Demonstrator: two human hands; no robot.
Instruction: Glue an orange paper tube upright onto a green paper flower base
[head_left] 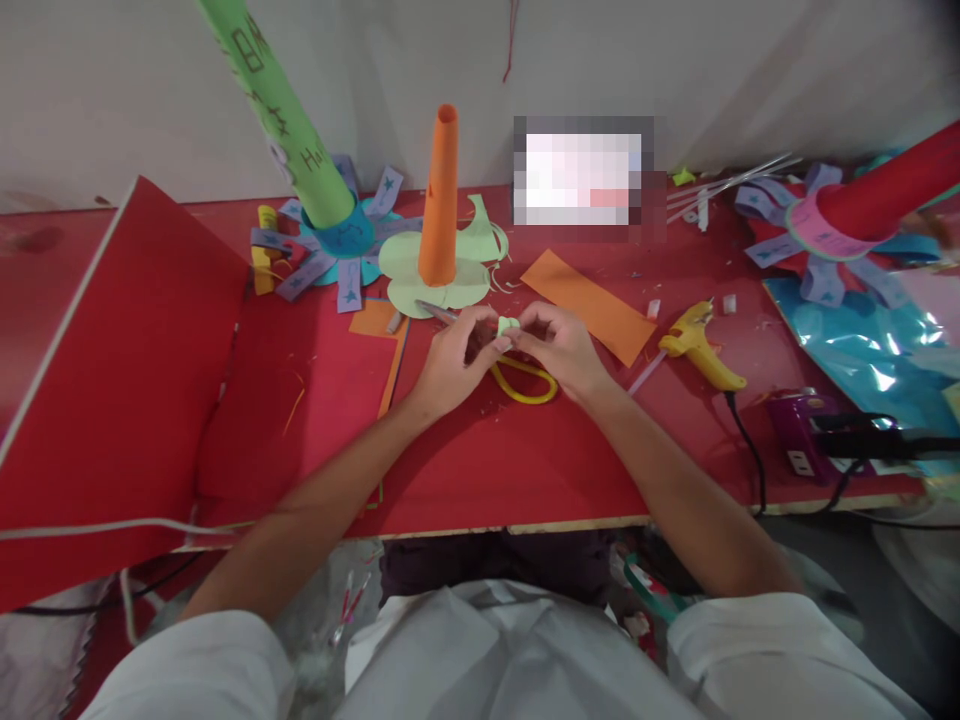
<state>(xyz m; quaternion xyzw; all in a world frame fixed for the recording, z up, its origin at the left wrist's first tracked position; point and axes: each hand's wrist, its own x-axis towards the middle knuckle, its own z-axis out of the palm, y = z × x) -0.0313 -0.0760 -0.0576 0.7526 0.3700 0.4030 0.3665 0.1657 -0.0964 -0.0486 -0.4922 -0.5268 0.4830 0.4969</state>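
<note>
A small piece of pale green paper [508, 326] is pinched between the fingertips of my left hand [459, 358] and my right hand [561, 350]. It looks folded or rolled, and the fingers cover part of it. Beneath my hands lies a pair of scissors with a yellow handle [534, 398], its blades pointing up to the left and partly hidden by my left hand. Just beyond stands an orange paper cone [439, 210] on a pale green petal-shaped paper base [409, 262]. An orange paper rectangle [592, 305] lies beyond my right hand.
A yellow glue gun [701, 350] with a cord rests at the right, near a purple power socket box [802, 435]. Tall paper tubes, one green [300, 150] and one red [892, 195], stand at either side. A large red board [127, 370] rises at the left.
</note>
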